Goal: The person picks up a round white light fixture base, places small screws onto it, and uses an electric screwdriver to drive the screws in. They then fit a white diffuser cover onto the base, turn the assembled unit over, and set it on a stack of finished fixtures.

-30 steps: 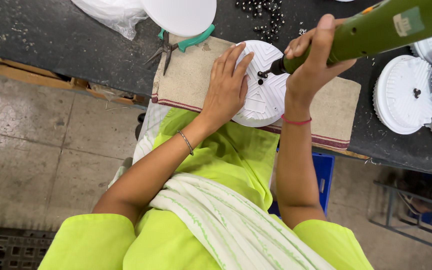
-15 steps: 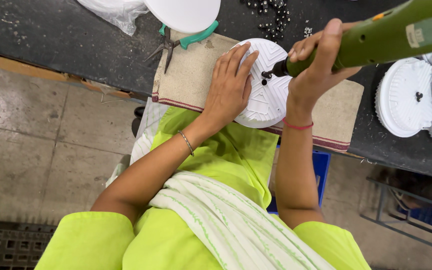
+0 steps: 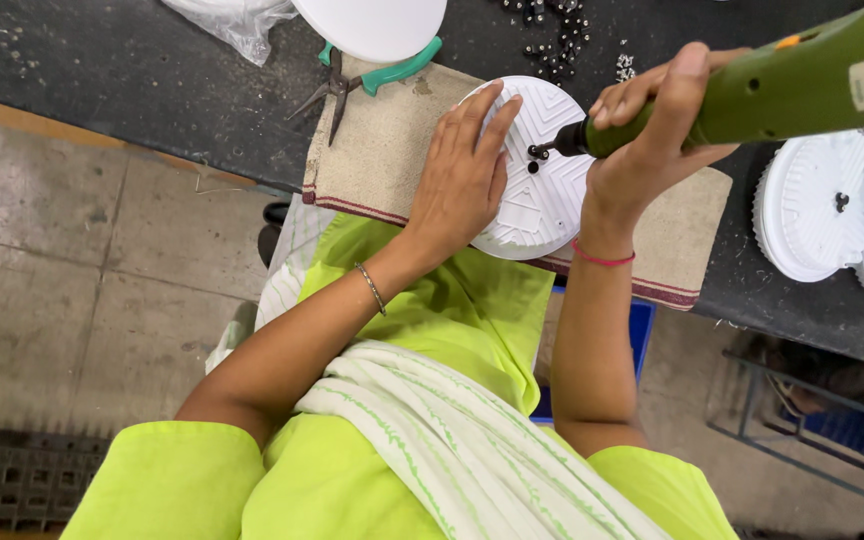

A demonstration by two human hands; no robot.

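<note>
white ribbed plastic disc point(image 3: 542, 200) lies flat on a tan cloth pad point(image 3: 392, 160) at the dark bench point(image 3: 132, 80) edge. it looks light, stiff and a little slippery, best held by pressing down near the rim. left hand point(image 3: 462, 180) lies open, palm down on it. right hand point(image 3: 652, 130) is closed around the green electric screwdriver point(image 3: 802, 85), whose tip meets the disc's centre.
</note>
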